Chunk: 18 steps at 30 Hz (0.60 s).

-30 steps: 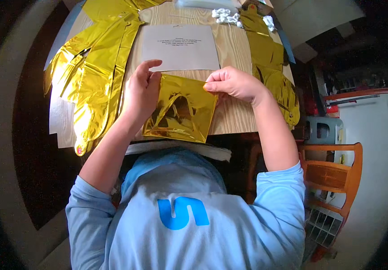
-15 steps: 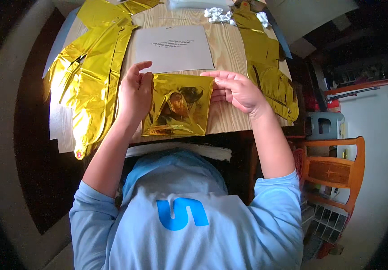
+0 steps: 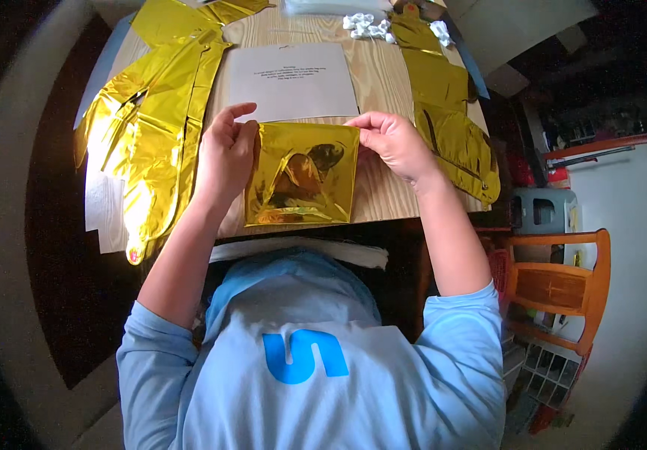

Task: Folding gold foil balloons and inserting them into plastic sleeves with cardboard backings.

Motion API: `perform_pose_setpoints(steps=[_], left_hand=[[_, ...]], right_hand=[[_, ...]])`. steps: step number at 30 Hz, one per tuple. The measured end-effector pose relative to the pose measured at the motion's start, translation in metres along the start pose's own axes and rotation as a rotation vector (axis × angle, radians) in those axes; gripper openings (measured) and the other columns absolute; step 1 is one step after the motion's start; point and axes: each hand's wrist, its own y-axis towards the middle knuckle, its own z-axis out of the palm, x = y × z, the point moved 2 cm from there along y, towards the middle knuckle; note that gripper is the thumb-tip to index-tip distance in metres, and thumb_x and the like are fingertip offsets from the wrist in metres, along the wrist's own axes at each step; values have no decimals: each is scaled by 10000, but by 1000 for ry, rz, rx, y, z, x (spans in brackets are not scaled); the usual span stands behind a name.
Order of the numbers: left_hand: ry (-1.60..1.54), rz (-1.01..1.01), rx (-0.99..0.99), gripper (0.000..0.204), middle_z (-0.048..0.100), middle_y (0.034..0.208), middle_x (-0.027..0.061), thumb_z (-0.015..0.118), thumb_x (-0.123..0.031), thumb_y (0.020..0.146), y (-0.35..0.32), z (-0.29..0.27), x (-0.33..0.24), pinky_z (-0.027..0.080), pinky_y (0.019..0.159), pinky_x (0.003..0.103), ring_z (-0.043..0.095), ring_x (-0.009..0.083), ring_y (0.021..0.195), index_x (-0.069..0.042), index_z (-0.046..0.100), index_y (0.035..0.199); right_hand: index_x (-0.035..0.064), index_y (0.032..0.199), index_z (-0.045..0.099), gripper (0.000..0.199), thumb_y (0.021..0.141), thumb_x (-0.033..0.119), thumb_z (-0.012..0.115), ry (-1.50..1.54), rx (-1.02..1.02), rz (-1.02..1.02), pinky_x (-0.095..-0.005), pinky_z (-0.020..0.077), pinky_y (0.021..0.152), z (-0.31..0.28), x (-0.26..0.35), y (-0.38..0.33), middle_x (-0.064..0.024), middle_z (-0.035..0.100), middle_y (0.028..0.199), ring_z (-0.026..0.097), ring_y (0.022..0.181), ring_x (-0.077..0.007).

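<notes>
A folded gold foil balloon (image 3: 301, 176) hangs between my hands at the near edge of the table, its shiny, creased face toward me. My left hand (image 3: 227, 146) pinches its upper left corner between thumb and fingers, with the index finger raised. At the upper right corner, my right hand (image 3: 391, 142) grips the foil between thumb and index finger. Just beyond the balloon lies a white plastic bag (image 3: 293, 79) with small print, flat on the wooden table.
Large flat gold foil balloons lie at the left (image 3: 155, 127) and right (image 3: 443, 97) of the wooden table (image 3: 387, 191). White crumpled ribbons (image 3: 368, 28) sit at the back. A wooden chair (image 3: 552, 285) and a grey stool (image 3: 541, 210) stand to the right.
My right hand's fingers have curled in from a spread pose into a pinch on the corner. The folded balloon has shifted slightly right and looks flatter and squarer.
</notes>
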Motion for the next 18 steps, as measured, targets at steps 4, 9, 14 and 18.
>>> perform_pose_setpoints(steps=[4, 9, 14, 18], left_hand=[[-38, -1, 27, 287, 579, 701, -11, 575, -81, 961, 2, -2, 6, 405, 555, 229, 490, 43, 605, -1, 607, 1235], [16, -80, 73, 283, 586, 777, -4, 581, -90, 977, -1, -6, -7, 440, 624, 211, 520, 47, 698, -14, 618, 1247], [43, -34, 52, 279, 573, 741, -10, 575, -86, 977, -1, -4, -6, 420, 586, 212, 504, 41, 661, -12, 618, 1242], [-22, -39, 63, 268, 554, 700, -18, 562, -74, 982, -1, -3, -5, 388, 523, 220, 471, 39, 589, 3, 606, 1235]], right_hand=[[6, 1088, 716, 176, 944, 44, 623, -167, -53, -34, -257, 530, 835, -4, -5, 2, -37, 727, 1005, 660, 907, -103], [-11, 1067, 704, 142, 963, 22, 613, -307, -101, -155, -238, 532, 795, -1, 2, -1, -24, 709, 959, 643, 864, -82], [-24, 989, 691, 89, 958, 30, 628, -333, -86, -132, -218, 497, 738, -2, -2, 0, 6, 686, 889, 597, 805, -55], [-23, 961, 686, 85, 960, 43, 632, -315, -86, -133, -216, 493, 721, -2, -7, 0, 16, 676, 856, 581, 777, -42]])
